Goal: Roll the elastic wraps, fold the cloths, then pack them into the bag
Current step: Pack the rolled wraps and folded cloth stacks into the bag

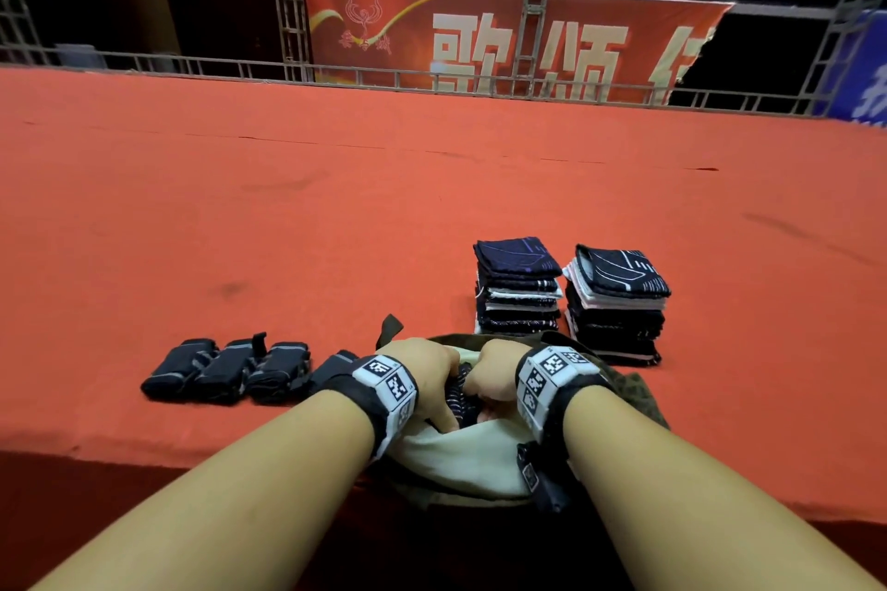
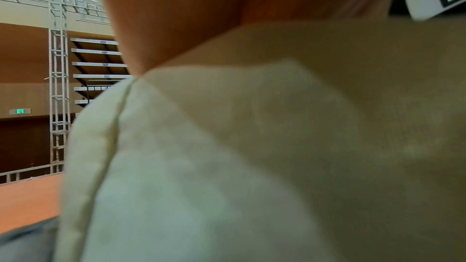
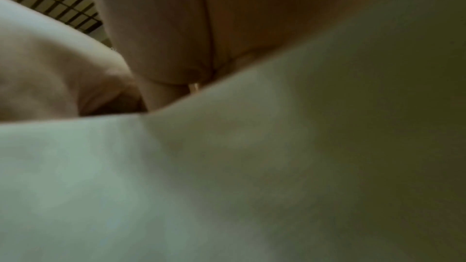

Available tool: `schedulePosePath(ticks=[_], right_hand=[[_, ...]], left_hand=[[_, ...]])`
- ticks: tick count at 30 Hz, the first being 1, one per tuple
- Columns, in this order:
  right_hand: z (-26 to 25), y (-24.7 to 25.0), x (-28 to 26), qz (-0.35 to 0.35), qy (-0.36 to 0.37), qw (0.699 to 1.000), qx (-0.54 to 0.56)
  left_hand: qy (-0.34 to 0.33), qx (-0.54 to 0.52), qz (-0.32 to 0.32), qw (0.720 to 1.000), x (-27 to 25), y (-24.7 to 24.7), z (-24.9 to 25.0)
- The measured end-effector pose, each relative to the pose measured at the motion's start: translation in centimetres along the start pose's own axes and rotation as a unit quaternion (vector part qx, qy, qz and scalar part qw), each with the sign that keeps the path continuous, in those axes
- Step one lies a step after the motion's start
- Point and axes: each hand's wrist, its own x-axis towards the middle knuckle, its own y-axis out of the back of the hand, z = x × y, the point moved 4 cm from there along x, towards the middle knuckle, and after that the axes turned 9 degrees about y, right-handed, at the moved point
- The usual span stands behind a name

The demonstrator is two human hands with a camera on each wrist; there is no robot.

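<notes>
Fingers of both hands, left hand (image 1: 422,370) and right hand (image 1: 494,374), curl around dark folded cloths (image 1: 461,391), pressing them into the bag (image 1: 461,461); packing seems underway, the two far-right stacks (image 1: 518,288) probably next.

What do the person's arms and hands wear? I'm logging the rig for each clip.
Bare forearms, no sleeves or gloves. The left hand and right hand each have a black wrist strap carrying a white block printed with black square code markings.

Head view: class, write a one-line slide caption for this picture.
Both hands, left and right, push dark cloths into the bag; rolled wraps and two folded stacks wait.
</notes>
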Motion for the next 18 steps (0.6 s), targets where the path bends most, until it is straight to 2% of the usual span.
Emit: schedulePosePath(ticks=[6,10,14,16,18], right_hand=[[0.9,0.0,0.1,0.004,0.021,0.998,-0.051],[0.9,0.1,0.6,0.001,0.024,0.996,-0.081],[0.2,0.7,1.0,-0.005,0.025,0.995,-0.096],[-0.3,0.6,1.0,-0.023,0.025,0.996,-0.085],[-0.3,0.1,1.0,-0.074,-0.006,0.997,-0.007]], left_hand=[[-0.009,-0.018,-0.013,1.000,0.2,0.0,-0.3],[-0.024,-0.040,-0.031,0.998,-0.1,1.7,-1.5],[-0.025,-0.019,0.000,1.000,0.2,2.9,-2.5],[-0.017,-0.016,-0.002,1.000,0.6,2.4,-2.5],[-0.016,-0.020,-0.013,1.000,0.8,2.0,-2.3]])
